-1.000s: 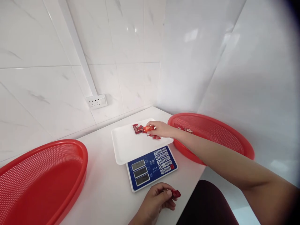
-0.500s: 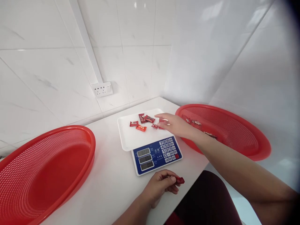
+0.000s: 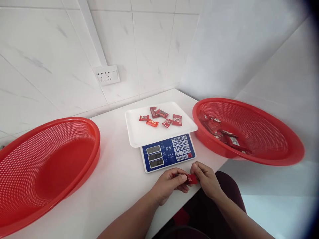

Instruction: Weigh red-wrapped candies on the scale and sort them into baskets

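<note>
Fingers first: on my left hand (image 3: pixel 167 186), down at the near side of the table (image 3: pixel 119 194), the thumb presses against the fingers and pinches a red packet (image 3: pixel 191 179). The packet pokes out to the right, past the fingertips. My right hand (image 3: pixel 207 179) comes in from the near right with fingers curled in and fingertips right at the packet's right end, but from where I sit I can't tell if they actually close on it. Dark clothing (image 3: pixel 230 186) shows past the near right table edge, below that hand.

Just beyond the hands there's a blue and white scale (image 3: pixel 169 154), keypad on the right side, three little displays stacked on the left. The top readout is too faint for me to make out. Its white tray (image 3: pixel 139 134) carries six small wrapped candies (image 3: pixel 177 119) lying loosely toward the far side, mostly red, plus a more orange one at the near edge of the bunch.

Big red left basket (image 3: pixel 86 124) sits off to the left, well apart from the scale. The red right basket (image 3: pixel 269 159) is just beside the tray, with a pile of red packets (image 3: pixel 234 141) heaped in its left and near part. Way at the back I get a marbled white wall (image 3: pixel 154 49) with a socket (image 3: pixel 107 75) on it, left of the tray.
</note>
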Action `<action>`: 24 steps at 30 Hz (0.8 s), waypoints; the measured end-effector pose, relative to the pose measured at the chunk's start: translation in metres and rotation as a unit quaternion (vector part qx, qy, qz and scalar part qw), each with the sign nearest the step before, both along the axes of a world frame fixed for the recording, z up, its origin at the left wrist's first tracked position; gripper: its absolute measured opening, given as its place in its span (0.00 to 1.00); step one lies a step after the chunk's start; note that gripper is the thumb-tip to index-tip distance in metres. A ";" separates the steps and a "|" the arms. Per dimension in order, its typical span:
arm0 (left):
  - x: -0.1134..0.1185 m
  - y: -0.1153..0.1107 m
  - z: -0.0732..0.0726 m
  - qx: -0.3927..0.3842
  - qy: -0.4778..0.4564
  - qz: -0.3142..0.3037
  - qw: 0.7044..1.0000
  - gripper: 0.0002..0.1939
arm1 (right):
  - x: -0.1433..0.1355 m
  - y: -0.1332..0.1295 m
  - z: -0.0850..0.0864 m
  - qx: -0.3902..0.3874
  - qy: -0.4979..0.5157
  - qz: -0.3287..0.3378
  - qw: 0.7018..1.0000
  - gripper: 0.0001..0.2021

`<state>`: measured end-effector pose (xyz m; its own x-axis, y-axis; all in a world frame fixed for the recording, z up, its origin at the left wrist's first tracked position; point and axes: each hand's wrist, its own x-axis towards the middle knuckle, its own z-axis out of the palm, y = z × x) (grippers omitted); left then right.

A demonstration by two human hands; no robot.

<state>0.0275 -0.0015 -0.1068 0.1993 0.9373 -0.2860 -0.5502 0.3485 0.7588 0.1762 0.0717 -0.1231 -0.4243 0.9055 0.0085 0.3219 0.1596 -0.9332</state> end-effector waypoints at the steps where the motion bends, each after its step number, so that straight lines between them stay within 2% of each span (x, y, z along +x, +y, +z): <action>1: 0.000 0.000 0.000 -0.001 0.000 -0.001 1.000 0.16 | -0.002 0.000 -0.001 -0.004 0.004 -0.005 1.000 0.21; 5: -0.001 0.000 0.002 -0.008 0.000 -0.002 1.000 0.17 | -0.001 0.001 -0.006 0.006 0.019 0.014 1.000 0.22; 12: 0.001 0.002 -0.003 -0.020 0.015 0.017 1.000 0.17 | 0.008 0.001 -0.015 0.028 0.083 0.107 0.990 0.26; 15: 0.003 0.003 -0.006 -0.015 0.031 0.024 0.999 0.17 | 0.007 0.001 -0.012 0.050 0.058 0.163 0.984 0.25; 18: 0.004 0.003 -0.008 -0.004 0.056 0.023 0.998 0.17 | 0.004 0.000 -0.009 0.079 0.021 0.177 0.981 0.24; 24: 0.006 0.002 -0.007 0.003 0.077 0.017 0.997 0.18 | 0.000 0.000 -0.003 0.013 0.020 0.182 0.983 0.20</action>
<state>0.0338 0.0001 -0.1139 0.1215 0.9447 -0.3045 -0.4390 0.3263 0.8372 0.1760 0.0716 -0.1264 -0.7188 0.6931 0.0532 0.2018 0.2812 -0.9382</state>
